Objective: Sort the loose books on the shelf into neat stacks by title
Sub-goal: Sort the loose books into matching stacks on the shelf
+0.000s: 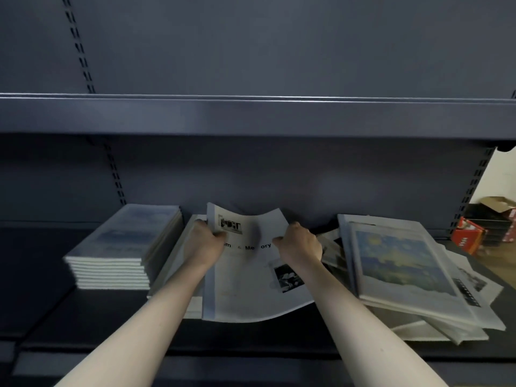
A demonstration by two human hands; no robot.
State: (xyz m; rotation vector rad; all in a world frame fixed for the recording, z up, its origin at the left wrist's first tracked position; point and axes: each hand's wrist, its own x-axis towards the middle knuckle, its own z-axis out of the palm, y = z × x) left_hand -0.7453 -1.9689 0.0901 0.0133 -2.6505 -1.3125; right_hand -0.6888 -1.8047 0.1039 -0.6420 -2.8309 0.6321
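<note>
Both bare hands grip one thin white paperback booklet with black lettering and black-and-white photographs (248,277) at the middle of the dark grey metal shelf (111,325). The left hand (206,241) closes over the booklet's far left corner, thumb on the cover beside a small dark picture; the right hand (301,244) closes over the far right edge, thumb on top and fingers tucked out of sight behind. Between the two grips the far end of the cover bows upward, and the near right corner curls off the shelf. The booklet lies on top of a low stack of similar white booklets (178,263), whose edges show at 9 o'clock of it.

Further toward 9 o'clock stands a squared-up stack of thin booklets with pale blue-grey covers (117,247), just beside the middle stack. At 3 o'clock of the held booklet sprawls a loose, fanned pile of booklets (435,311), topped by a white-bordered booklet with a blue and yellow painting on its cover (399,261), lying askew. More black-and-white pages peek out beneath it.

At 2 o'clock, beyond the shelf's end, a red cardboard box (466,238) sits on the floor. An upper grey shelf (251,113) spans 12 o'clock.
</note>
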